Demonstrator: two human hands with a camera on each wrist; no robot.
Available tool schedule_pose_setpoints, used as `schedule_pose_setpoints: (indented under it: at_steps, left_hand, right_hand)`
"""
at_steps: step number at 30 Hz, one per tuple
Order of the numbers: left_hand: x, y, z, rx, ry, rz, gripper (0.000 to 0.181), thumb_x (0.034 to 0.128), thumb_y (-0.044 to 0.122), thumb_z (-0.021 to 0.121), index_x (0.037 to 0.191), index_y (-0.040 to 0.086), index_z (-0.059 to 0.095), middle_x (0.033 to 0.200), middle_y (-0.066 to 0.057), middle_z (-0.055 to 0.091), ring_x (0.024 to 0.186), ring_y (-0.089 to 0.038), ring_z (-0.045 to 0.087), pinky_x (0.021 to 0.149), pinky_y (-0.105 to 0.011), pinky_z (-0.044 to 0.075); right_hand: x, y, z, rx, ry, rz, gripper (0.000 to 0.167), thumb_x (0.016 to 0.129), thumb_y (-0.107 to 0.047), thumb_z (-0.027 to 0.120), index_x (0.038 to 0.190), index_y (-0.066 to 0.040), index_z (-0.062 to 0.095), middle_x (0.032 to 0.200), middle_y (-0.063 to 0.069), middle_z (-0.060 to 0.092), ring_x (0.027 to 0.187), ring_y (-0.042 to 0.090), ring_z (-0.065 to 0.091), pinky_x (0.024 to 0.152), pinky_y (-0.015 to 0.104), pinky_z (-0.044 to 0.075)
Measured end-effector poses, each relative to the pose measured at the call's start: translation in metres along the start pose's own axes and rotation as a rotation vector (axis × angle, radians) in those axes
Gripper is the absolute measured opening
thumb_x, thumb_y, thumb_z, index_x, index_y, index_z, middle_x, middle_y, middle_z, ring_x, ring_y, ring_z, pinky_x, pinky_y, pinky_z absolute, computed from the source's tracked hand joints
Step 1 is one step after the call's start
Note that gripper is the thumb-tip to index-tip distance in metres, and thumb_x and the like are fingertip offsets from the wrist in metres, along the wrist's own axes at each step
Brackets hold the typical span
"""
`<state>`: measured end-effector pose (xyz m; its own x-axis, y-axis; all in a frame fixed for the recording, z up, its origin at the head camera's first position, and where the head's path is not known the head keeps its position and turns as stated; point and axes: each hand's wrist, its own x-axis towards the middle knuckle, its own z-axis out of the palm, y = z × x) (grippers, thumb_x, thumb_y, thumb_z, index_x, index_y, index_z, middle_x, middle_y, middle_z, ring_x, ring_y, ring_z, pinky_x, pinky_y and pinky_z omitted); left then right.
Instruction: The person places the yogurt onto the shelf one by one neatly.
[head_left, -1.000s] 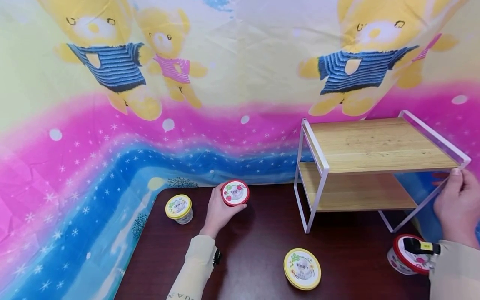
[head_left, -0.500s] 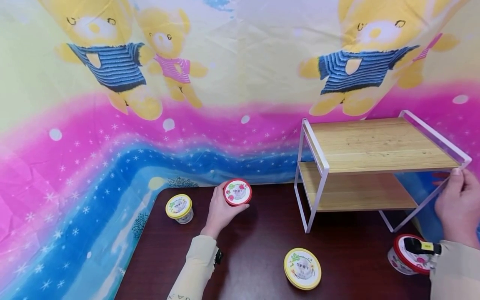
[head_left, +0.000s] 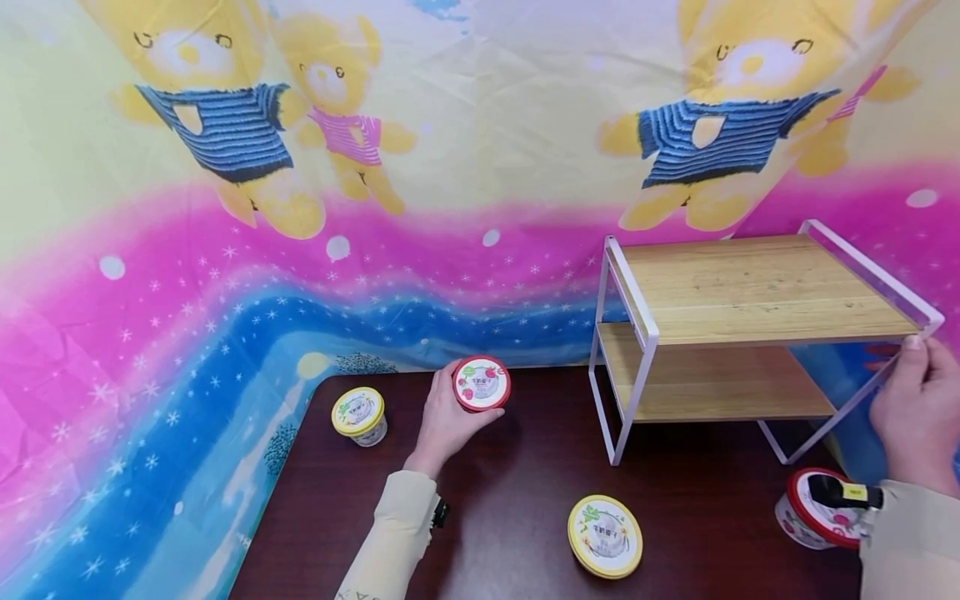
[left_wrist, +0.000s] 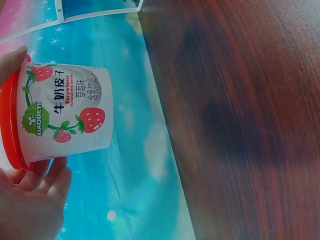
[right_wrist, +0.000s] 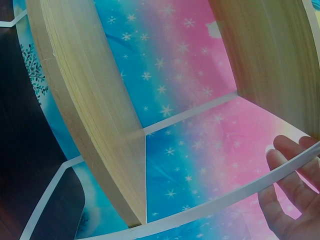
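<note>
In the head view my left hand (head_left: 447, 421) grips a red-lidded cup (head_left: 482, 383) near the table's back edge. The left wrist view shows this strawberry-print cup (left_wrist: 67, 110) held above the dark table, thumb on one side and the fingers of my left hand (left_wrist: 35, 200) on the other. At the far right my right hand (head_left: 918, 408) holds the white frame of a two-tier wooden shelf (head_left: 765, 287) near its upper front corner. In the right wrist view the fingers of my right hand (right_wrist: 292, 192) lie around the white frame bar (right_wrist: 225, 199).
A yellow-lidded cup (head_left: 358, 416) stands at the table's back left, and another yellow-lidded cup (head_left: 604, 537) is at front centre. A second red-lidded cup (head_left: 813, 512) stands below the shelf's right side, partly behind my right wrist. Patterned cloth hangs behind the table (head_left: 525, 467).
My left hand has moved slightly to the right with the red-lidded cup in it. My right hand has stayed on the shelf frame.
</note>
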<state>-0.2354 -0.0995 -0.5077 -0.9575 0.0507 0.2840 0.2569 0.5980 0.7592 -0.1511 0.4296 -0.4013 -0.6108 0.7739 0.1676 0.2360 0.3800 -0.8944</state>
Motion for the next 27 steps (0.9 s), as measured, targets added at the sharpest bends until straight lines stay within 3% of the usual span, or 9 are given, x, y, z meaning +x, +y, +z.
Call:
schedule_pose_setpoints:
  at_steps: [7,14,23,27]
  left_hand:
    - [-0.001,0.004,0.0,-0.001,0.003,0.01,0.105,0.0674,0.045,0.095,0.149,0.014,0.036,0.132,-0.001,0.051,0.121,-0.02,0.051,0.097,-0.046,0.052]
    - [-0.003,0.009,0.001,-0.007,0.003,0.028,0.109,0.0674,0.045,0.095,0.152,0.013,0.034,0.136,-0.002,0.05,0.122,-0.021,0.051,0.096,-0.047,0.052]
    - [-0.002,0.014,0.002,-0.012,-0.009,0.059,0.104,0.0671,0.049,0.094,0.148,0.014,0.039,0.132,0.003,0.05,0.119,-0.016,0.051,0.095,-0.044,0.053]
    - [-0.003,0.018,0.002,-0.027,-0.019,0.064,0.104,0.0677,0.047,0.094,0.149,0.012,0.039,0.133,0.004,0.05,0.12,-0.016,0.05,0.095,-0.044,0.053]
  right_hand:
    - [0.001,0.001,0.0,0.028,0.014,-0.025,0.04,0.111,-0.043,0.03,0.145,-0.036,0.051,0.116,-0.026,0.058,0.091,-0.017,0.049,0.108,0.023,0.037]
    - [0.0,0.0,0.0,0.011,0.02,-0.017,0.039,0.111,-0.043,0.029,0.144,-0.037,0.05,0.131,-0.018,0.061,0.094,-0.017,0.05,0.108,0.024,0.037]
    - [-0.001,0.001,0.0,-0.013,-0.013,0.027,0.043,0.11,-0.047,0.027,0.148,-0.037,0.046,0.122,-0.023,0.057,0.106,-0.011,0.051,0.111,0.028,0.035]
    - [0.001,0.002,0.0,0.006,-0.01,0.013,0.041,0.11,-0.045,0.029,0.145,-0.037,0.048,0.114,-0.026,0.057,0.098,-0.014,0.051,0.106,0.022,0.038]
